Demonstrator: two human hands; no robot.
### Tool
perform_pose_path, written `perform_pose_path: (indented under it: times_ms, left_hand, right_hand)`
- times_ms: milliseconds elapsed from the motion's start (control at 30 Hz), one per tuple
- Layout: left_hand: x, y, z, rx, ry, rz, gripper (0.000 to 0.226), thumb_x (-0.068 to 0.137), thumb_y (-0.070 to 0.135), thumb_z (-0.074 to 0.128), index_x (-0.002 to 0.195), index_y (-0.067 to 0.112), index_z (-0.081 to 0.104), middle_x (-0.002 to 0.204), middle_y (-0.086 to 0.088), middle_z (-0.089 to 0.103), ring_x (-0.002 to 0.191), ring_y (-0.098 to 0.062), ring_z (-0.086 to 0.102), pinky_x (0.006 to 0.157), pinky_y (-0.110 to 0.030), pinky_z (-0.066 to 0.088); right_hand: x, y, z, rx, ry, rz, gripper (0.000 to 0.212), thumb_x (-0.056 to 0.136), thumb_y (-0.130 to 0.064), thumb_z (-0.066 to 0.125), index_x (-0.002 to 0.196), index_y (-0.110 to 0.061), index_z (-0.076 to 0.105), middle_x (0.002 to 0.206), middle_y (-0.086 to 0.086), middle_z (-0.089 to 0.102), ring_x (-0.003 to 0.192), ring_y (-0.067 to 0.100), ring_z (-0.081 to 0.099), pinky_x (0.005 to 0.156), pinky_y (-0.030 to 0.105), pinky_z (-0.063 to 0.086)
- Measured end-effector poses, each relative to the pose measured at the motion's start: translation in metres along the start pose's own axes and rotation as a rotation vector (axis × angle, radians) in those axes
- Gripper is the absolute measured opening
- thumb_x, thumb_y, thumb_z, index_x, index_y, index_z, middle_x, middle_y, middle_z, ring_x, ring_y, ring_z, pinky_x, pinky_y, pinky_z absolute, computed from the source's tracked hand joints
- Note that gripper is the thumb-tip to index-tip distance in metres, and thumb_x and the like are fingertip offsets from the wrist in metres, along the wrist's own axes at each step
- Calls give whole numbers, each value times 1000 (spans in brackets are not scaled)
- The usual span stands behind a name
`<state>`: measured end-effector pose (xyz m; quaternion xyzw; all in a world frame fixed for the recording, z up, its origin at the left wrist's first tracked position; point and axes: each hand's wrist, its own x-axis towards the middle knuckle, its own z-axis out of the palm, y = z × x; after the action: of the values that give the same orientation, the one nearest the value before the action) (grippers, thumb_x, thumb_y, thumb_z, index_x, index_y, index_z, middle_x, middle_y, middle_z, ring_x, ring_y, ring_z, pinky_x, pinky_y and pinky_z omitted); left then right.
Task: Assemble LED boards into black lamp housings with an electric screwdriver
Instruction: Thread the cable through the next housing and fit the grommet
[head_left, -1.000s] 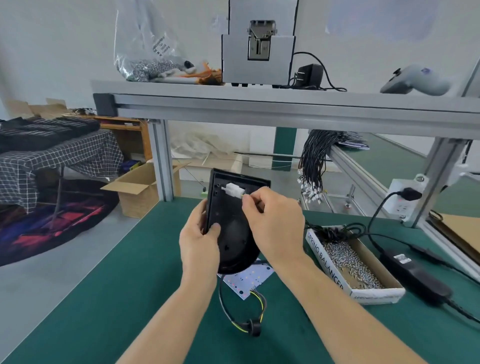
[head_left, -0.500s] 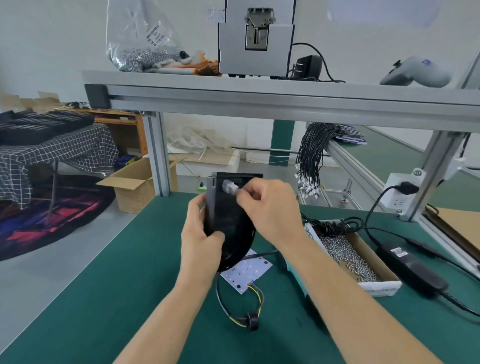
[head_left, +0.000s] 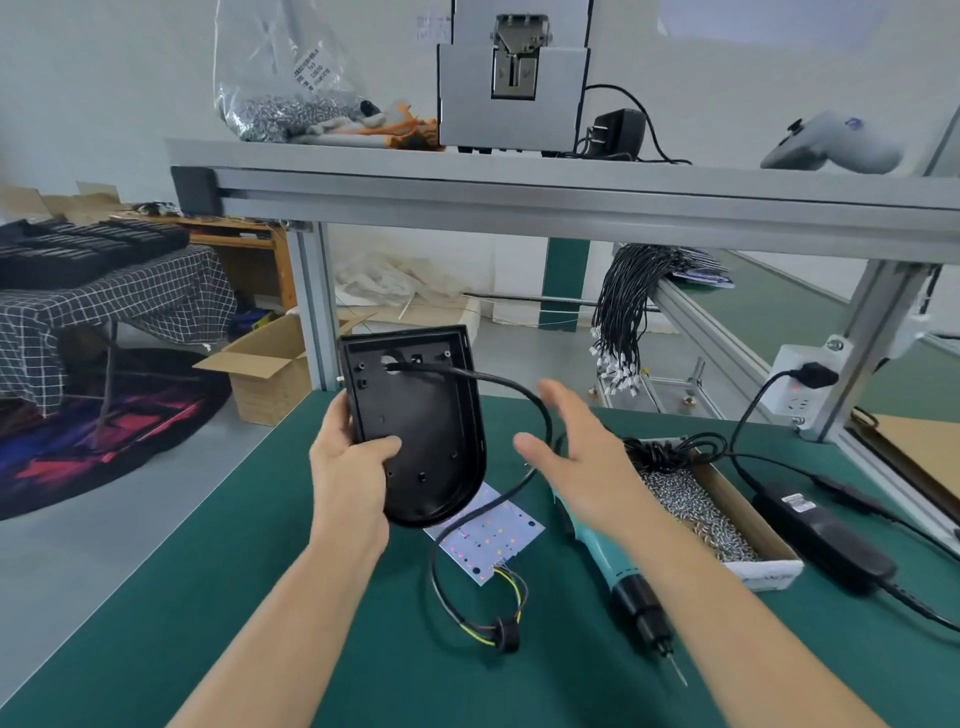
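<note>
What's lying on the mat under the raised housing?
The LED board lies flat there, its wires running to a black ring. The housing, held by the left hand, covers the board's far corner, so that part is hidden.

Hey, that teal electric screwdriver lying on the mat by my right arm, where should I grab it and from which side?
Probably the teal barrel of the electric screwdriver, taken from above with the right hand. It lies flat on the green mat with its bit toward you, right beside the screw box. The barrel's upper end is hidden under your forearm, and the black nose narrows toward the bit.
</note>
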<state>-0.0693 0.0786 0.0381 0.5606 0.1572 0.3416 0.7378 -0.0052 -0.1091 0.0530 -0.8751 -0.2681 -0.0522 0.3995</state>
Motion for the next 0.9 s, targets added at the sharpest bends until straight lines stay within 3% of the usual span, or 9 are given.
perform_pose_path:
  times_ms: [100,167,267,433,500,600,733,800,900]
  left_hand:
    - [-1,-1,-1,11,-10,24,59,74,-20,47,106,27,64,88,14,73,75,-2,67,64,-15,52]
    - [-1,-3,-1,41,21,68,61,75,-19,46,109,29,64,93,15,73,81,-1,67,72,-17,51]
    - [-4,0,1,185,65,189,67,80,-15,45,119,38,58,101,25,68,92,4,63,79,-12,47]
    - [-1,-3,11,29,155,48,58,80,-16,45,117,26,61,107,8,71,91,-7,64,97,-34,50]
    - [2,-3,6,-7,152,11,56,80,-17,45,116,23,61,108,2,71,92,-15,63,101,-42,47]
    - [3,-4,0,2,115,22,57,80,-18,46,117,23,62,111,0,71,95,-15,64,101,-41,48]
    - [3,-7,-2,38,54,68,61,80,-17,47,105,35,65,105,9,72,95,-8,66,92,-29,50]
    - [7,-8,-6,96,95,129,62,81,-16,46,108,37,63,101,16,71,94,-4,65,86,-19,47]
    - [1,-12,-5,347,75,294,63,83,-14,49,129,30,56,103,26,65,96,2,59,84,-5,40]
  right_hand:
    - [7,7,5,260,-74,141,48,102,-27,46,148,-20,34,142,-6,44,133,9,39,110,22,26]
    - [13,6,4,340,95,110,29,102,-18,46,127,-14,60,106,-3,65,98,7,59,88,20,42]
    - [20,-6,-5,346,251,-45,13,95,-21,59,95,-20,72,68,-14,63,62,-2,53,63,12,41]
    - [23,-18,8,242,-38,-23,50,97,-35,55,143,-24,41,136,-16,49,124,-1,44,100,11,31]
    - [21,-6,10,286,-75,66,52,99,-34,52,147,-22,36,143,-12,46,124,4,45,101,20,30]
    - [20,6,9,261,-68,141,50,98,-37,52,146,-27,39,121,-4,47,111,6,45,96,21,29]
    - [25,5,11,320,-173,156,24,103,-33,43,123,-31,56,129,-4,47,121,4,43,99,18,30]
    - [24,2,9,375,-124,41,23,103,-23,44,95,-25,66,100,-4,66,94,3,57,82,17,38]
    - [23,-13,15,456,161,-91,24,95,-19,60,71,-24,63,59,-4,59,59,10,52,59,22,41]
